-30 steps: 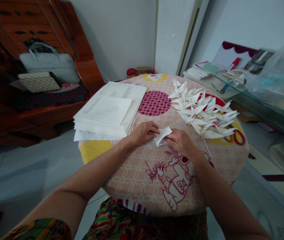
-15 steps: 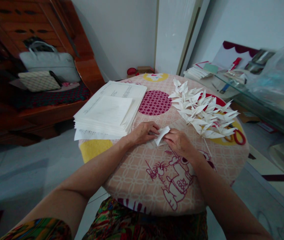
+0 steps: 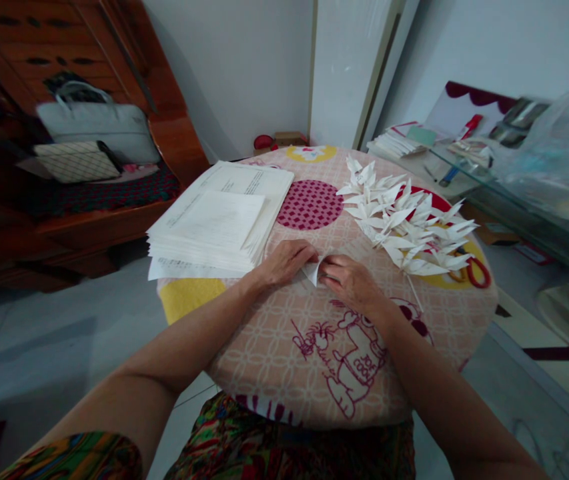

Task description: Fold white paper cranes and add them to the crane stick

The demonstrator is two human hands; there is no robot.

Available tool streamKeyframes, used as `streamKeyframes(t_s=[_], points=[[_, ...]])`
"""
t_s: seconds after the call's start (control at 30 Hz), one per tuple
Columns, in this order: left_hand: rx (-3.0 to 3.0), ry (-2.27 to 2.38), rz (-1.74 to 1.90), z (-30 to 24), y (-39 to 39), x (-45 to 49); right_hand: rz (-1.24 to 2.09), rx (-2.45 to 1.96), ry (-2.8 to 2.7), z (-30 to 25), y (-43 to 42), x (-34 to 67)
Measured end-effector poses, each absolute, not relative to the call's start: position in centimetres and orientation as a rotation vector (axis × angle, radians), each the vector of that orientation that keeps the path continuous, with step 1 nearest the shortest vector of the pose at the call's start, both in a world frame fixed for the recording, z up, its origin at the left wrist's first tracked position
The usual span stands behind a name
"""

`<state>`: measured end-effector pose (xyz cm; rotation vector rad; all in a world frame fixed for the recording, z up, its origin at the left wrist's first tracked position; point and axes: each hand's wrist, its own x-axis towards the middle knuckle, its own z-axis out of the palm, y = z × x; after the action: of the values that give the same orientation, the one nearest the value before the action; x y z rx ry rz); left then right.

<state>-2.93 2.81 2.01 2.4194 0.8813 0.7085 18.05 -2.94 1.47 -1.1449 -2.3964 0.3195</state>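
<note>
On a round table with a patterned pink cloth, both my hands press a small white piece of folded paper at the table's middle. My left hand holds down its left side with curled fingers. My right hand pinches its right side, and most of the paper is hidden under the fingers. A pile of several folded white paper shapes lies just beyond my right hand. A thick stack of white paper sheets lies beyond my left hand.
Red-handled scissors lie at the table's right edge. A wooden bench with a grey bag stands to the left. A glass shelf with books and a plastic bag runs along the right.
My right hand has slid left over the paper, folding its raised flap down, so less of the paper shows now. My left hand has stayed in place.
</note>
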Motion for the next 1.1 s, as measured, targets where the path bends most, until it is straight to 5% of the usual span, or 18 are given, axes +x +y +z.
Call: streamKeyframes(t_s=[1.1], points=[[1.932, 1.411, 0.801, 2.6, 2.8, -1.5, 0.509, -1.143, -2.248, 2.6, -3.3, 16.7]])
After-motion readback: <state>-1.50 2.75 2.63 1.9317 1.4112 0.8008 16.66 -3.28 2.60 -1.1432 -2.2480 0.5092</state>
